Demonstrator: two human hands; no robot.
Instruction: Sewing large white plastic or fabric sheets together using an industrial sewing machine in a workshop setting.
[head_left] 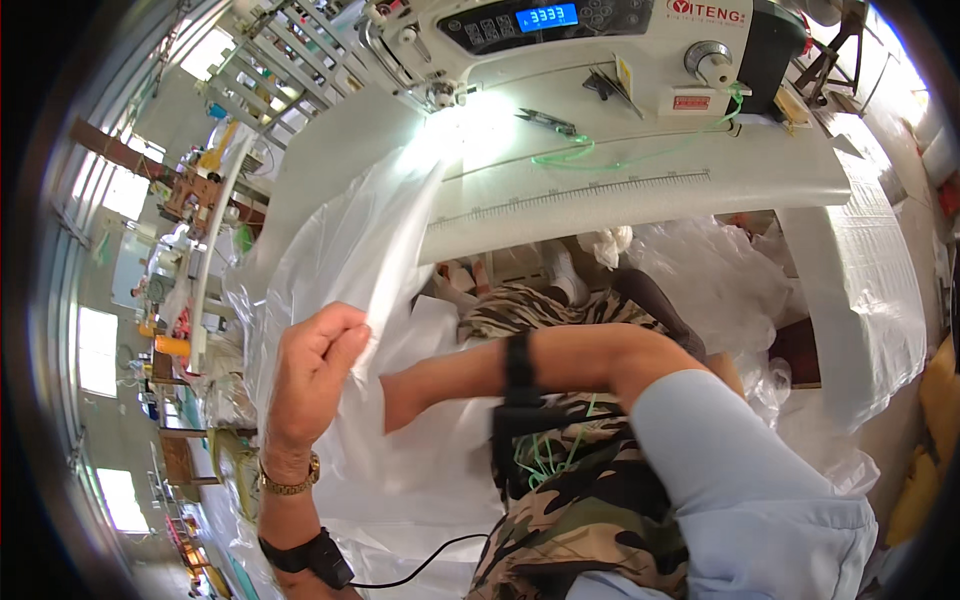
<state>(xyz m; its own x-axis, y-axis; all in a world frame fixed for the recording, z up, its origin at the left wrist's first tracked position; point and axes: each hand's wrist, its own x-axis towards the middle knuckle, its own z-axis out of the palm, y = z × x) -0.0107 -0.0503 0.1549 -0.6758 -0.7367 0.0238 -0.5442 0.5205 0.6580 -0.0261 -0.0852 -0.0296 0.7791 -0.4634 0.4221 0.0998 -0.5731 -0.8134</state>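
A sheet of thin white, translucent material (330,240) runs from under the lit needle area of a white sewing machine (655,65) down over the table's front edge toward my lap. My left hand (312,375) is closed, thumb against fingers, pinching a folded edge of this sheet. To its right, my right hand (402,400) reaches in behind the sheet from my bent right arm. The sheet hides the fingers of that hand, so whether they grip anything does not show. Near the needle, bright lamplight washes out the detail.
On the machine table (640,195) lie dark thread snips (546,121), loose green thread (568,157) and a small pointed tool (618,90). Crumpled clear plastic (700,270) fills the space beneath. A white sheet (860,300) hangs at the right. A cable (430,562) trails from my left wrist strap.
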